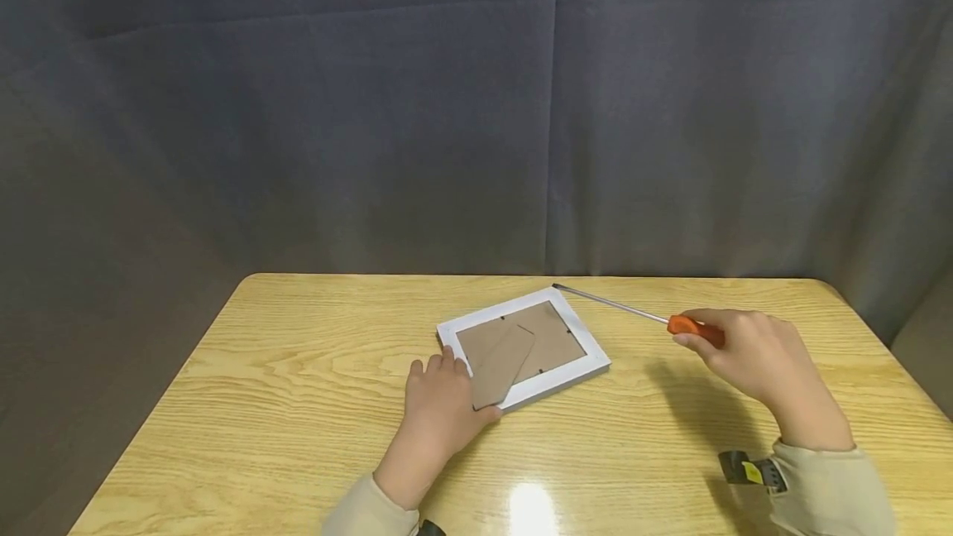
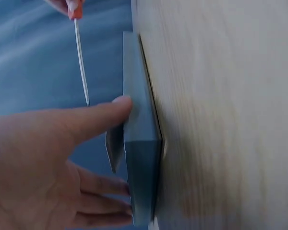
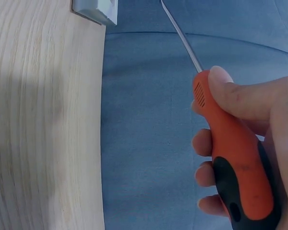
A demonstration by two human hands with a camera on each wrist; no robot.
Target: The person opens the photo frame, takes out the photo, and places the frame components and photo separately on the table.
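Observation:
A white picture frame (image 1: 533, 392) lies face down on the table, its brown backing board (image 1: 554, 337) and stand flap (image 1: 500, 366) upward. The flap is slightly raised in the left wrist view. My left hand (image 1: 441, 404) grips the frame's near left corner, thumb on the near edge and fingers along the left side. My right hand (image 1: 759, 358) holds a screwdriver (image 3: 240, 158) by its orange and black handle, off to the right and above the table. Its thin metal shaft (image 1: 614, 303) points left; the left wrist view shows the tip in the air above the frame.
The light wooden table (image 1: 298, 404) has its far edge just beyond the frame. Behind it hangs a dark grey-blue curtain (image 1: 417, 122). A black strap device (image 1: 752, 470) sits on the right wrist by the beige sleeve.

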